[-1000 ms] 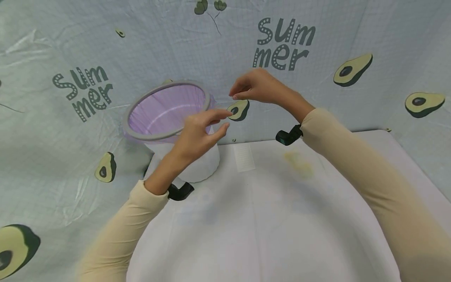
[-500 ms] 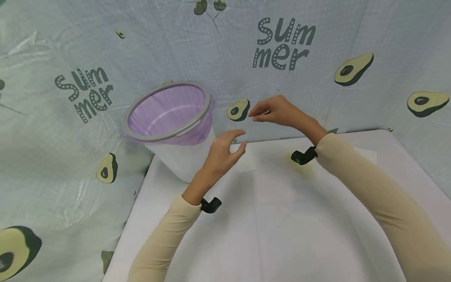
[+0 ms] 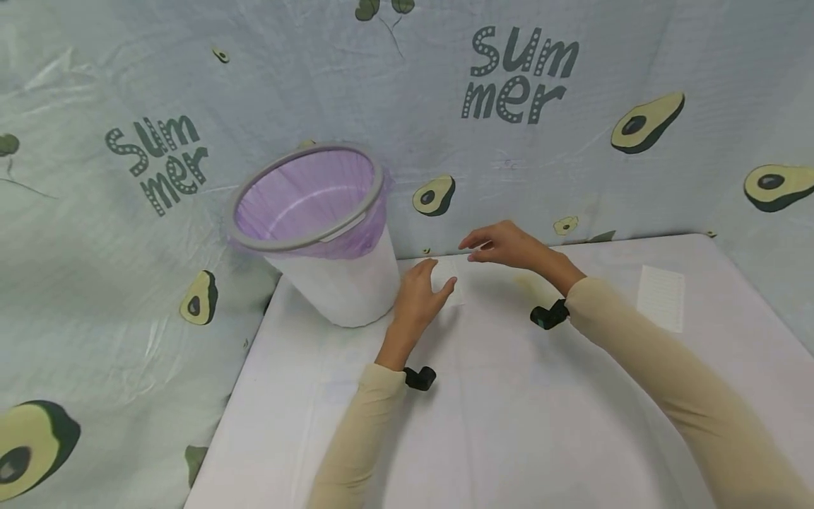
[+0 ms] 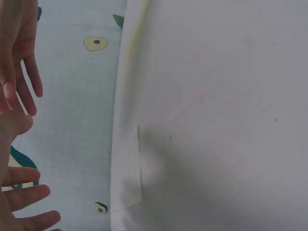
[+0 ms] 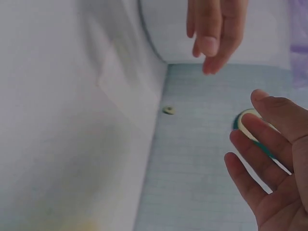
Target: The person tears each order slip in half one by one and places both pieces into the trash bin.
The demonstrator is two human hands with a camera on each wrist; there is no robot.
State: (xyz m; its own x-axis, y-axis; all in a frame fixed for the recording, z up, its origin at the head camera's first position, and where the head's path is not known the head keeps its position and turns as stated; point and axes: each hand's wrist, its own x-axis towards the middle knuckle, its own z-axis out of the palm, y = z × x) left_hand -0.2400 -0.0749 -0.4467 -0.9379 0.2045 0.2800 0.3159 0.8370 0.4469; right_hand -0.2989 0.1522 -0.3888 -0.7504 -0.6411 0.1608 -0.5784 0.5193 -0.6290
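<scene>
My left hand [image 3: 416, 300] hovers over the back of the table, just right of a white bin [image 3: 346, 286], with thumb and fingers spread apart and holding nothing. To its right my right hand [image 3: 509, 247] also hangs in the air, fingers loosely bent and nothing held. A small gap separates the two hands. In the left wrist view the left fingers [image 4: 31, 197] are parted; in the right wrist view the right fingers [image 5: 255, 159] are relaxed and apart. A purple bag [image 3: 305, 191] lines the bin, held by a grey ring [image 3: 267, 245] at the rim.
The white table [image 3: 509, 424] meets a hanging sheet [image 3: 305, 71] printed with avocados and lettering. One pale textured patch [image 3: 661, 297] lies at the table's right, another [image 4: 127, 178] at the back edge near my left hand. A yellowish stain [image 3: 533, 286] marks the cloth.
Both hands have come down toward the table and shifted right. The left hand has moved away from in front of the bin's rim. The bin stays in place.
</scene>
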